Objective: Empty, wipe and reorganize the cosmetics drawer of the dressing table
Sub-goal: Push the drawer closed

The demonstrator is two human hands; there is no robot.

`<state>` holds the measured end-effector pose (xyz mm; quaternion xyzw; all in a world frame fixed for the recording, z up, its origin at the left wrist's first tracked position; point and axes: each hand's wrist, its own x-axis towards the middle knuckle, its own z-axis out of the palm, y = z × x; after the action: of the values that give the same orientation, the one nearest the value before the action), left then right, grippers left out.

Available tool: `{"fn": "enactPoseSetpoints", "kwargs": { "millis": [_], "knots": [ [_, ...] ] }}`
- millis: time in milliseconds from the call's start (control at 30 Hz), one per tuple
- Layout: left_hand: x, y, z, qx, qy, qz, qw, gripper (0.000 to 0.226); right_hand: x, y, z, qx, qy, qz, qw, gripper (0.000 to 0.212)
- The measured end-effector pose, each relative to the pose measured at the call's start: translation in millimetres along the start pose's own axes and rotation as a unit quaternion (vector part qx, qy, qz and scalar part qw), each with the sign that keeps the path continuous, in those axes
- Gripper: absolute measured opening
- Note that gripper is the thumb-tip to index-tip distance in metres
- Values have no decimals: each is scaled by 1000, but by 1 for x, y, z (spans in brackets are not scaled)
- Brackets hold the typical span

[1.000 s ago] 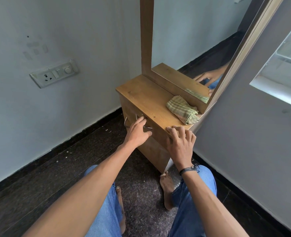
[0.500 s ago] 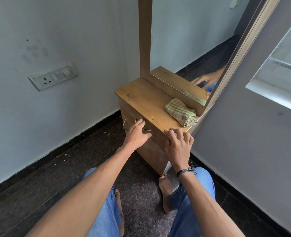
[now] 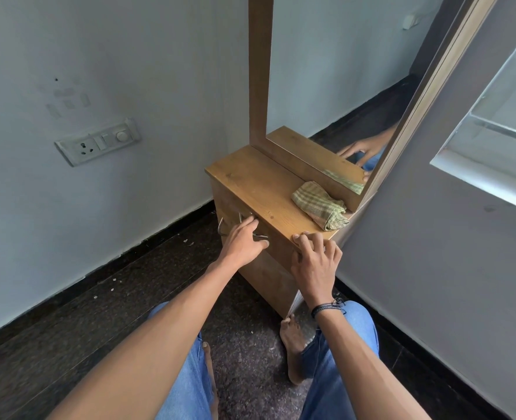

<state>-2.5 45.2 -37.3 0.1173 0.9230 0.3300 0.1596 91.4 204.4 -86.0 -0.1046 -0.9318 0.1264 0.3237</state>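
Observation:
The wooden dressing table (image 3: 256,183) stands in the corner with its drawer front (image 3: 231,209) closed. My left hand (image 3: 244,242) grips the metal drawer handle (image 3: 222,227), fingers over the bar and thumb below it. My right hand (image 3: 315,259) holds the front edge of the table top with bent fingers, tips on top and thumb on the front face. A folded green checked cloth (image 3: 318,207) lies on the top's right end, against the mirror frame. The drawer's contents are hidden.
A tall framed mirror (image 3: 341,86) rises from the back of the table. Walls close in on the left and right; a switch plate (image 3: 99,142) sits on the left wall. My knees and a bare foot (image 3: 293,344) rest on the dark floor before the table.
Both hands keep their places on the handle and the top's edge. The drawer stays closed. Only the view shifts slightly.

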Motion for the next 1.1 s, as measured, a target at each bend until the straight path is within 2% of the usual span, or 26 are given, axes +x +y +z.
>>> {"fn": "enactPoseSetpoints", "kwargs": {
  "millis": [700, 967, 1100],
  "knots": [
    [-3, 1, -5, 27, 6, 14, 1000, 69, -1, -1, -1, -2, -7, 6, 1000, 38],
    [-16, 4, -21, 25, 47, 32, 998, 61, 4, -5, -14, -39, -64, 23, 997, 39],
    [-25, 8, -36, 18, 57, 41, 997, 62, 7, -12, -31, -45, -135, 33, 989, 39]
  ]
}}
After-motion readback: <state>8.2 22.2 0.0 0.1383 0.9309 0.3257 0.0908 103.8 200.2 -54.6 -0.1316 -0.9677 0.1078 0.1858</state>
